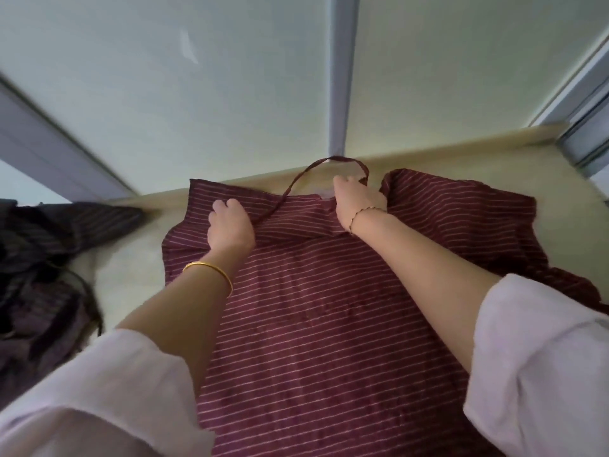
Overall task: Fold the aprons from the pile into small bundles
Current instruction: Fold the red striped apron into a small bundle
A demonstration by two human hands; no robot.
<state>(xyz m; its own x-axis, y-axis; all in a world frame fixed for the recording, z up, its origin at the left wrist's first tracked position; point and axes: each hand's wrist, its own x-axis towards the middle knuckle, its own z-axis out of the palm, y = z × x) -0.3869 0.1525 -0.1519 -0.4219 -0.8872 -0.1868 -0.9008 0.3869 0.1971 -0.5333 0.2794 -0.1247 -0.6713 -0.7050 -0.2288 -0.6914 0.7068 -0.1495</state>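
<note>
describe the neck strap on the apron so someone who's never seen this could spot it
On the beige table lies a spread maroon apron with thin pale stripes. At its far edge, by the wall, a thin dark-red neck strap arches in a loop beside the right hand. Unlike the striped cloth around it, it is a plain narrow band.

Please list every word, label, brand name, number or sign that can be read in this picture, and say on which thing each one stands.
There is no readable text in this picture.
The striped apron shows only thin pale stripes, with no label or print in view.
The pile of dark aprons at the left is blurred, and no tag can be seen on it.
The wall panels and the gold bangle carry no visible marks.
</note>
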